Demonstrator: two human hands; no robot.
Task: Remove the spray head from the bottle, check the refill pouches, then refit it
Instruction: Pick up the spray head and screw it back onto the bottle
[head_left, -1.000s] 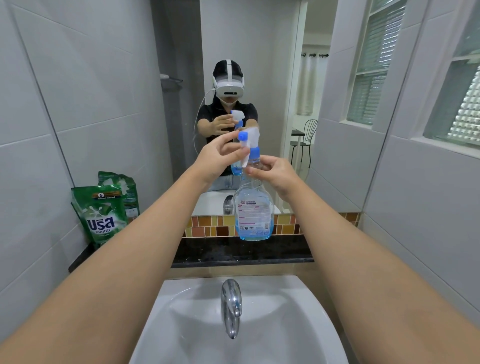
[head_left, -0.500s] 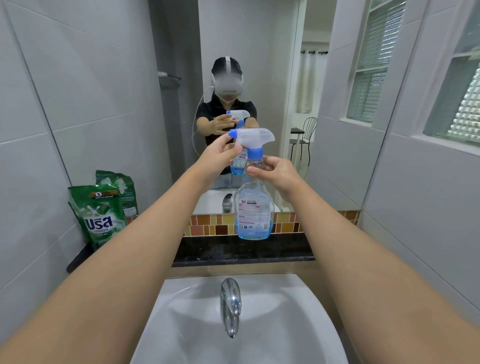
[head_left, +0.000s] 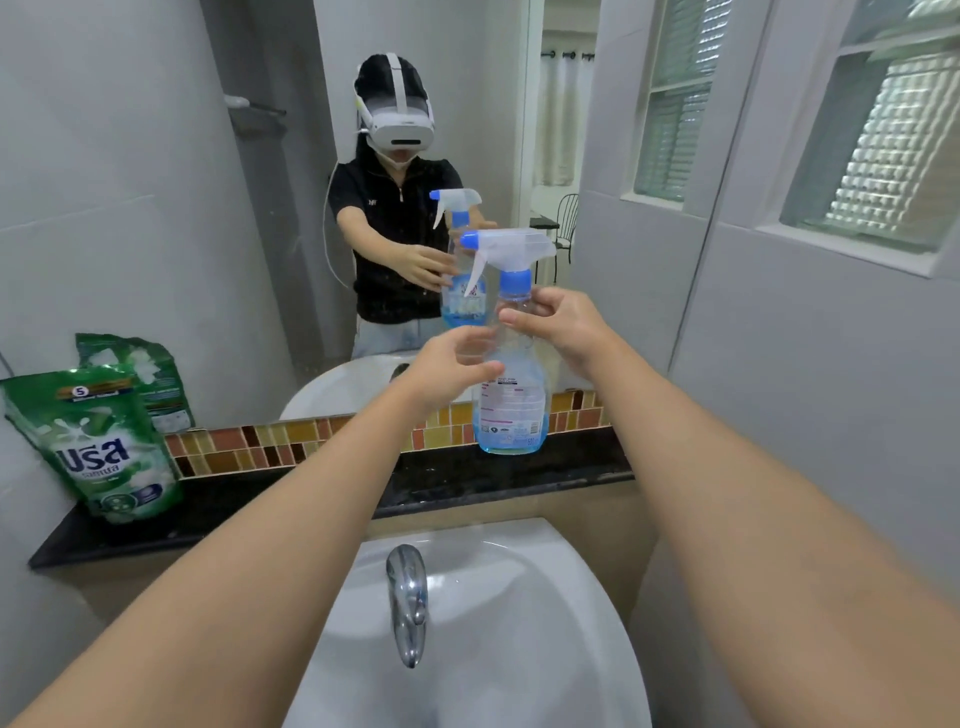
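The spray head (head_left: 511, 249) is white with blue nozzle and collar. The refill pouch (head_left: 101, 447) is green; the mosaic tile strip (head_left: 291, 441) mixes orange, brown and yellow.

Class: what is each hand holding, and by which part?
The right hand grips the spray bottle at its neck, just below the spray head. The left hand is at the bottle's shoulder; whether it grips cannot be told.

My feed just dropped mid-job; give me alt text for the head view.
The right hand grips the spray bottle just below its seated spray head, on the dark ledge behind the sink. The left hand is at the bottle's side, grip unclear. A green refill pouch stands far left.
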